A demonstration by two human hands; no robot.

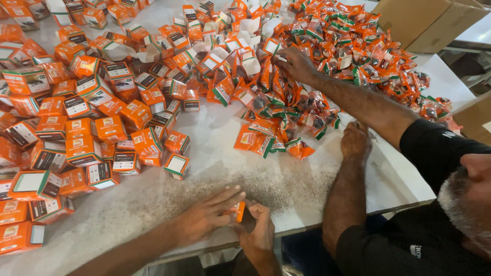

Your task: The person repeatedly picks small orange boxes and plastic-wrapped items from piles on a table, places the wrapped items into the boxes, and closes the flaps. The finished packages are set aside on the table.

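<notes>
Both hands, left hand (pixel 207 217) and right hand (pixel 260 232), close their fingers around a small orange box (pixel 238 210) at the counter (pixel 215 179) edge, steadying it from both sides.

Both hands, left hand (pixel 207 217) and right hand (pixel 258 232), hold a small orange box (pixel 238 210) at the counter (pixel 215 179) edge. Another person's hand (pixel 296 64) touches the orange packets (pixel 286 102).

Both hands meet at the bottom edge: left hand (pixel 207 217) fingers spread flat, right hand (pixel 260 232) curled, pinching

Glossy plastic sachets (pixel 266 138), matt cardboard boxes (pixel 82 148), rough speckled tabletop (pixel 215 184)
</notes>
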